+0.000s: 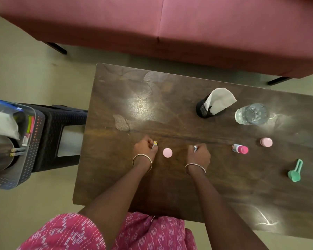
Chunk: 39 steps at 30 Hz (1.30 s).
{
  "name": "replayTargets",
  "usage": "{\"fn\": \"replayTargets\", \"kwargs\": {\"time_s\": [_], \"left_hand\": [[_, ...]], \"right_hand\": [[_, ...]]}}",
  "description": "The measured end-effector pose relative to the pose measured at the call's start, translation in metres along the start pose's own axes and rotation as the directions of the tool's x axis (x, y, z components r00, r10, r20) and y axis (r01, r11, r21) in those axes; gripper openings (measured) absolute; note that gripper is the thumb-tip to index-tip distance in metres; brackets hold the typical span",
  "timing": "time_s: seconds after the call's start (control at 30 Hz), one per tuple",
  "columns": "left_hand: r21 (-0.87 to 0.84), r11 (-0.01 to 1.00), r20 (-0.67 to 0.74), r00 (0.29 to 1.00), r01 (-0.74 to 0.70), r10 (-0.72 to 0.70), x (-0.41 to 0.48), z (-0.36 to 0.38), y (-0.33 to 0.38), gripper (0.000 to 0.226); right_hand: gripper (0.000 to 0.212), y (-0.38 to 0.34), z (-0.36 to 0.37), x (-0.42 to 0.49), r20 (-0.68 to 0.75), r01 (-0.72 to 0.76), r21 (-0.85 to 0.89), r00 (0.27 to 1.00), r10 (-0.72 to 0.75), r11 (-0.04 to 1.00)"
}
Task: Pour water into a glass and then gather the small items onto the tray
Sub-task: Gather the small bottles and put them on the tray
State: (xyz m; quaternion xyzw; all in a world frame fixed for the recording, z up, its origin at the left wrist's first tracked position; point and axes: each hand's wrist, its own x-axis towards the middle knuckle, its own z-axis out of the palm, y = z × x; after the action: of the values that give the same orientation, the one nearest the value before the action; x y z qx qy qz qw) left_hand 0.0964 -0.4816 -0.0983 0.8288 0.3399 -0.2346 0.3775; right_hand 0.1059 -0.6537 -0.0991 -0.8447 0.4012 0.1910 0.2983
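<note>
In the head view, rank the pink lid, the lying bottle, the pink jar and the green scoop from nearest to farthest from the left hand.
From the left hand:
1. pink lid, just to its right.
2. lying bottle, beyond the right hand.
3. pink jar, further right.
4. green scoop, far right.

The clear glass (251,113) stands upright, full of water. Nearer the person than the glass are a pink jar (266,142), a pink-capped bottle (239,148) on its side and a green scoop (294,171). Well left of the glass lies a pink lid (167,152). It lies between a yellow-capped tube (154,143) pinched in the left hand (145,147) and a small item (195,148) gripped in the right hand (200,154). Far left of the glass sits the tray (35,134).
</note>
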Motion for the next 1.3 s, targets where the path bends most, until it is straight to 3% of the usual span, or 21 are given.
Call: {"fn": "replayTargets", "kwargs": {"time_s": [0.17, 0.33, 0.5, 0.7, 0.83, 0.97, 1.2, 1.3], "left_hand": [[-0.151, 0.981, -0.053, 0.992, -0.125, 0.118, -0.034, -0.021, -0.010, 0.010], [-0.210, 0.966, -0.081, 0.987, -0.152, 0.138, -0.080, -0.044, -0.034, 0.016], [-0.300, 0.934, -0.118, 0.979, -0.192, 0.163, -0.132, -0.066, -0.070, 0.015], [-0.323, 0.910, -0.212, 0.957, -0.259, 0.198, -0.190, -0.107, -0.114, 0.017], [-0.360, 0.899, -0.271, 0.950, -0.250, 0.156, -0.221, -0.137, -0.148, 0.016], [-0.368, 0.903, -0.323, 0.941, -0.224, 0.102, -0.243, -0.171, -0.182, 0.016], [-0.469, 0.871, -0.449, 0.889, -0.146, -0.093, -0.243, -0.238, -0.245, 0.013], [-0.530, 0.840, -0.480, 0.858, -0.116, -0.184, -0.232, -0.264, -0.267, 0.012]], "right_hand": [[0.021, 0.008, -0.017, -0.035, 0.000, 0.160, 0.041, 0.987, -0.160, 0.986], [0.017, 0.021, -0.031, -0.095, 0.005, 0.179, 0.184, 0.983, -0.183, 0.967], [0.013, 0.042, -0.033, -0.169, 0.028, 0.326, 0.138, 0.943, -0.333, 0.935], [0.022, 0.060, -0.031, -0.241, 0.055, 0.390, 0.123, 0.916, -0.399, 0.913], [0.023, 0.062, -0.022, -0.284, 0.121, 0.428, 0.032, 0.895, -0.428, 0.903], [0.024, 0.054, -0.002, -0.333, 0.174, 0.457, 0.057, 0.871, -0.460, 0.887], [0.018, 0.010, 0.049, -0.406, 0.290, 0.604, 0.119, 0.738, -0.610, 0.788], [0.020, -0.016, 0.078, -0.429, 0.343, 0.641, 0.061, 0.707, -0.619, 0.765]]}}
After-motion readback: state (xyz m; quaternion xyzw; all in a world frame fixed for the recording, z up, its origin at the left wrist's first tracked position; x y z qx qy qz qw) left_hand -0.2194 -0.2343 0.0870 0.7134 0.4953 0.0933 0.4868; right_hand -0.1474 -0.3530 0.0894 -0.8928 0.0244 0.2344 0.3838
